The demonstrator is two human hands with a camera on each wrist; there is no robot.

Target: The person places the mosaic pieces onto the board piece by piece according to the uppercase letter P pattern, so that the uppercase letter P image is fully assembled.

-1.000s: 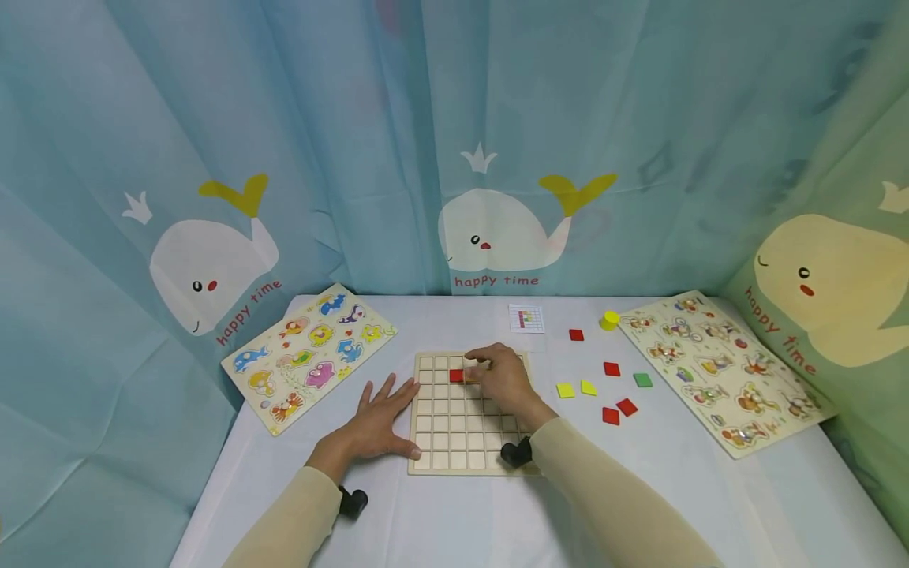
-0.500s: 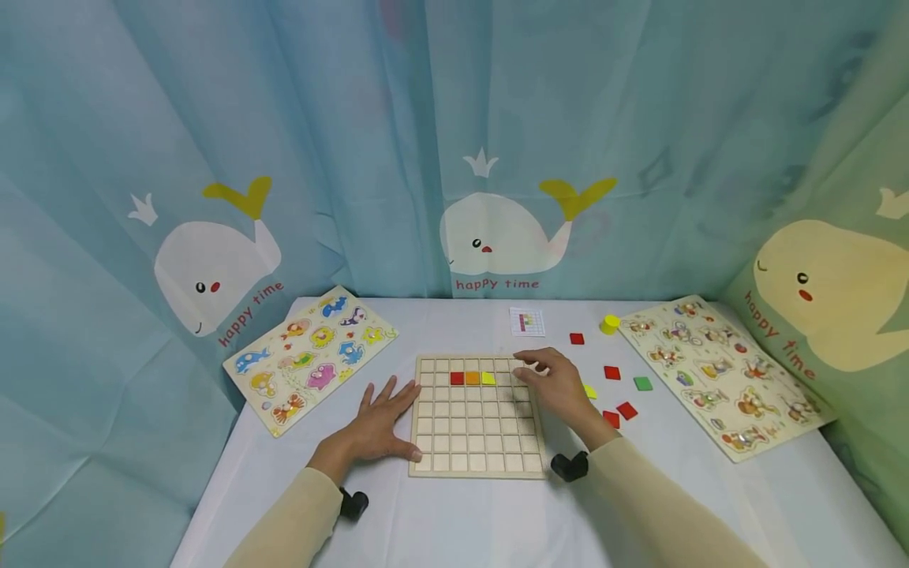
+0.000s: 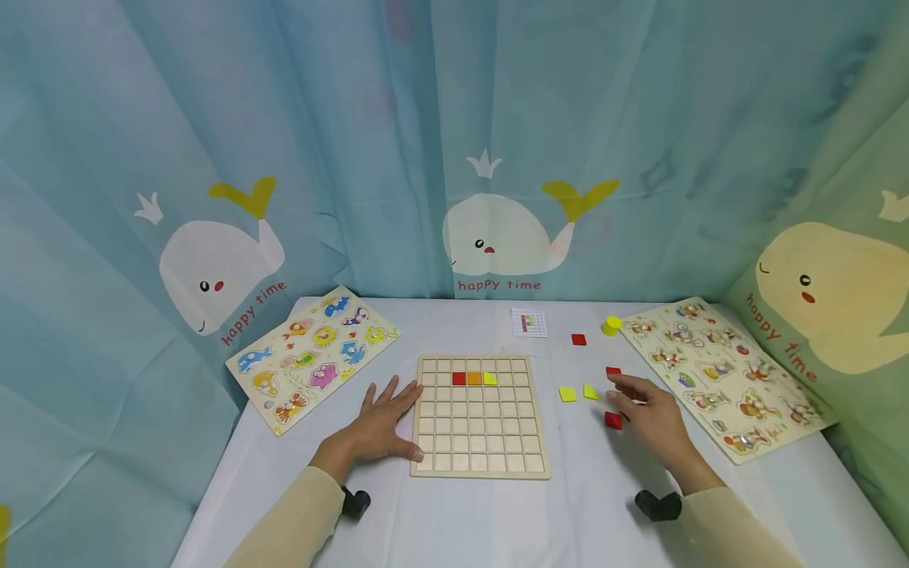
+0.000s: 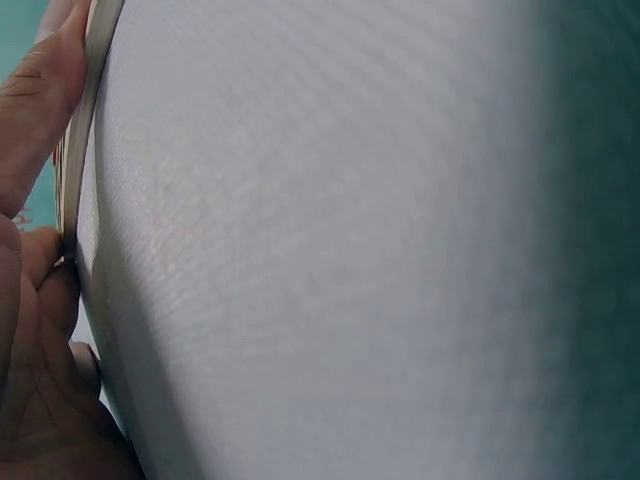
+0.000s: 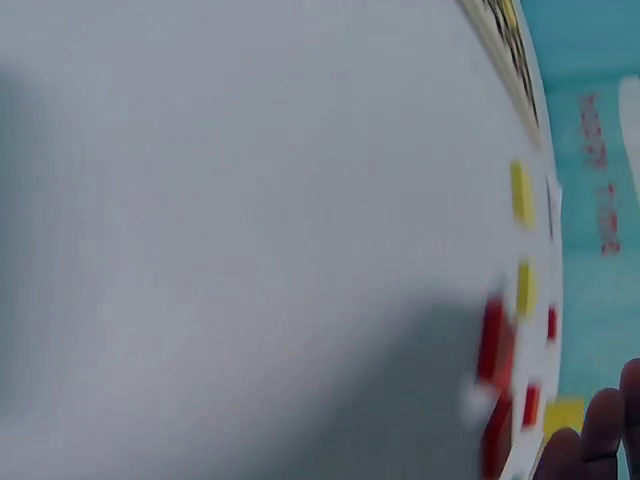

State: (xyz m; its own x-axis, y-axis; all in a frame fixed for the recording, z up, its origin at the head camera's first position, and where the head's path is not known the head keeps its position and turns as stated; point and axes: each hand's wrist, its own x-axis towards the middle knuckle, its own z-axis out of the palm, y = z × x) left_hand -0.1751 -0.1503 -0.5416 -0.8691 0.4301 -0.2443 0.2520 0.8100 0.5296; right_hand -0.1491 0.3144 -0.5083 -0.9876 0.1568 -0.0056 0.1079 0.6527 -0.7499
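The wooden grid board lies flat on the table. In its second row from the back sit a red tile, an orange tile and a yellow tile, side by side. My left hand rests at the board's left edge with fingers spread and thumb at the near corner. Over the loose tiles on the right is my right hand, fingers loosely bent, nothing visible between them. A red tile shows by its thumb and another red tile beyond its fingertips; the green tile is hidden.
Two loose yellow tiles lie right of the board. Farther back are a red tile, a yellow cylinder and a printed pattern card. Picture puzzle boards stand flat at left and right.
My right hand has left the board, uncovering the orange and yellow tiles in the row, and moved right over the loose tiles. My left hand stays at the board's edge.
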